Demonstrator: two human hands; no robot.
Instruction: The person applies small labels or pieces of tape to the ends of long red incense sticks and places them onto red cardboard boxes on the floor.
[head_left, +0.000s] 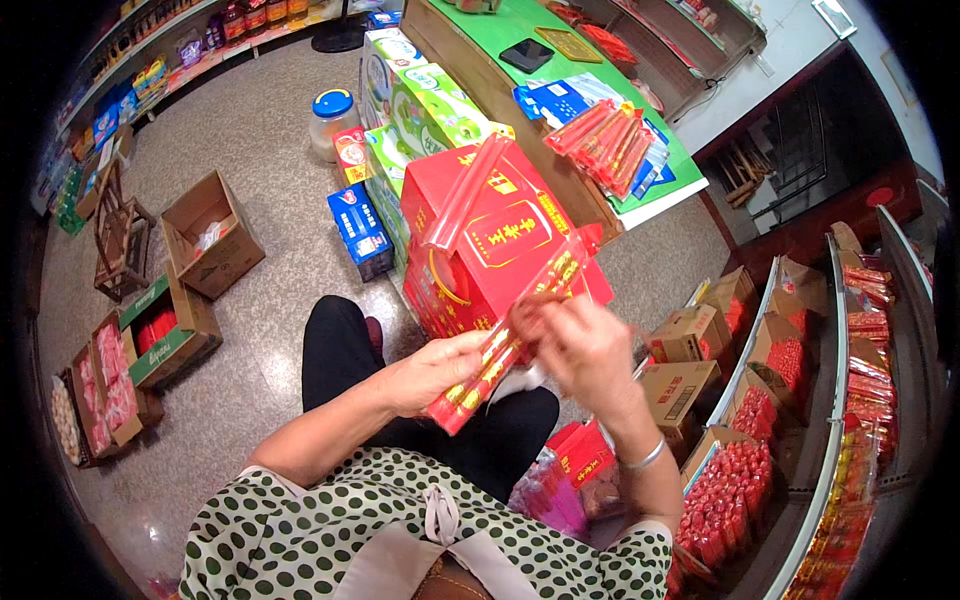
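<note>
My left hand (439, 371) grips the lower end of a long red-and-gold pack (480, 375) in a clear plastic sleeve, apparently of candles or sticks. Its far end reaches over a red carton (517, 232) with yellow writing. My right hand (585, 345), blurred, is at the middle of the pack. Its fingers close on a dark red-brown thing (534, 315), perhaps a cloth or pad, which lies against the sleeve; its exact kind is unclear. Another pinkish-red clear sleeve (469, 195) rests across the carton's top.
A green-topped counter (679, 180) holds several similar red packs (604, 146) and a black phone (527, 55). Milk cartons (435, 101) and a blue-lidded jar (334, 124) stand left of the red carton. Shelves with boxed red goods (727, 480) line the right. Open cardboard boxes (214, 240) are leftward.
</note>
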